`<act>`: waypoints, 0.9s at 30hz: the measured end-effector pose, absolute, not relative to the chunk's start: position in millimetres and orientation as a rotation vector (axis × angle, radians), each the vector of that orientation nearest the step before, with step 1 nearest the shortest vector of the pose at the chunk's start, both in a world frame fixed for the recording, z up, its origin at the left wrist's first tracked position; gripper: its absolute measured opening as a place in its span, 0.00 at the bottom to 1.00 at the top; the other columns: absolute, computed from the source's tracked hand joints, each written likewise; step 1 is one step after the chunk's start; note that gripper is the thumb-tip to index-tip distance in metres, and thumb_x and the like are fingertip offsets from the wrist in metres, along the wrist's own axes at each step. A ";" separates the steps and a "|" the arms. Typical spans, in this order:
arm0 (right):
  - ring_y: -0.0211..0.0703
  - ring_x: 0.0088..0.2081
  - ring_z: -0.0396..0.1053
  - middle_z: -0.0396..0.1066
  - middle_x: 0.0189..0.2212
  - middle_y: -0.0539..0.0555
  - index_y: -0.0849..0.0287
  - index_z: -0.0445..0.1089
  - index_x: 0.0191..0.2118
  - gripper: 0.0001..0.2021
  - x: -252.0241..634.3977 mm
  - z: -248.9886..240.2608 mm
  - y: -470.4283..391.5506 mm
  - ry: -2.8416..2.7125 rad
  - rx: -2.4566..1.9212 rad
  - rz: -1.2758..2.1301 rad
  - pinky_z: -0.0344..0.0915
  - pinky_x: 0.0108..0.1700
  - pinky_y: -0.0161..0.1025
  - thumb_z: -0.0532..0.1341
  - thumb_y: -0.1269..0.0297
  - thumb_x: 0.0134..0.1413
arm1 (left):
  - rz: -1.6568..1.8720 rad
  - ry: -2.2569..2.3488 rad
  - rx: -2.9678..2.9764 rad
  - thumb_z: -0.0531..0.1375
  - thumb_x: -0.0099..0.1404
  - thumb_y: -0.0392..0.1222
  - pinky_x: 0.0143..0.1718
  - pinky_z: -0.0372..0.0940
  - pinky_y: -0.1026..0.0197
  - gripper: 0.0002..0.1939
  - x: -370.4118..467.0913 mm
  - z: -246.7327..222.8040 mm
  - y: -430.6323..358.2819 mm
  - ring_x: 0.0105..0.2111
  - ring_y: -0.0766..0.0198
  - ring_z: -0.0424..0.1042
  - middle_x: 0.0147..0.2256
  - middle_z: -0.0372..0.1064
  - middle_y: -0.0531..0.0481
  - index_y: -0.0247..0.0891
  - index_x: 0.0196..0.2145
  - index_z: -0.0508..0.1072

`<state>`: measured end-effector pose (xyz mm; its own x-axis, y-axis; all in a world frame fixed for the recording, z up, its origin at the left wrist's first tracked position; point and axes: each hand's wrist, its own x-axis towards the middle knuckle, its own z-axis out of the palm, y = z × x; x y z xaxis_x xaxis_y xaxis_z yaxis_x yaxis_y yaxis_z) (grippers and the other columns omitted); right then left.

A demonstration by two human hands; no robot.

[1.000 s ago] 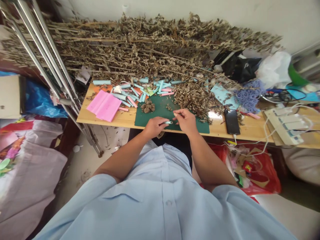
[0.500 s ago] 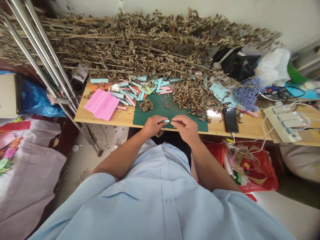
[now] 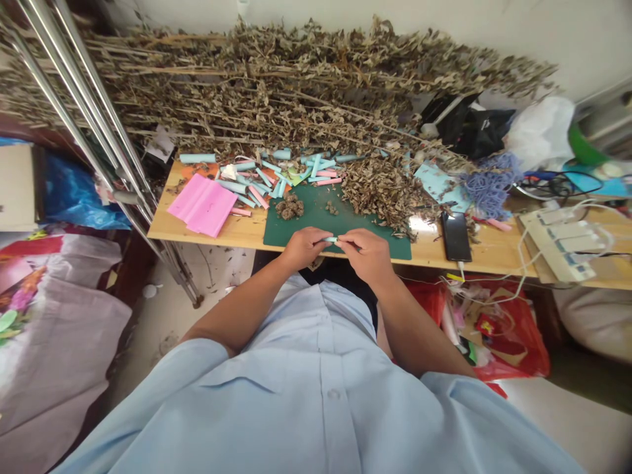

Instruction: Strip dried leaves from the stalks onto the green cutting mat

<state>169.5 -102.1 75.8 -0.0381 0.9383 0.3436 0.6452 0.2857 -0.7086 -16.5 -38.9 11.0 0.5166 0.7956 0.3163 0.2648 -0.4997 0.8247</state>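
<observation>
Between the fingertips of both hands is a small pale-blue paper roll [image 3: 330,239], held level over the front edge of a green cutting mat [image 3: 316,212]. My left hand [image 3: 306,248] pinches its left end and my right hand [image 3: 366,253] pinches the right end. Much of the roll is covered by fingers. Behind the hands, a clump of brown crushed leaf [image 3: 289,207] and a smaller crumb pile [image 3: 331,207] lie on the mat. A heap of dried leaves [image 3: 382,194] spreads over its right side. Several blue and pink paper rolls [image 3: 259,178] are scattered at the back left.
Pink paper sheets [image 3: 201,205] lie left on the wooden table [image 3: 217,239]. Long dried stalks [image 3: 276,85] pile along the back. To the right are a phone [image 3: 455,236], purple yarn [image 3: 490,184] and a power strip [image 3: 557,243]. Metal crutches [image 3: 93,112] lean at left; a red bag [image 3: 523,329] is below.
My right fingers have shifted slightly on the paper roll. Both hands stay in nearly the same place, and the things on the table have not moved.
</observation>
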 end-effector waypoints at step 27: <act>0.48 0.40 0.72 0.73 0.37 0.57 0.56 0.72 0.38 0.09 168.7 95.4 -102.2 -2.106 -1.559 0.382 0.67 0.44 0.43 0.54 0.70 0.64 | 0.949 0.841 2.105 0.61 0.69 0.43 0.47 0.68 0.57 0.11 -15.4 4.0 -37.5 0.42 0.61 0.76 0.41 0.79 0.44 0.39 0.45 0.80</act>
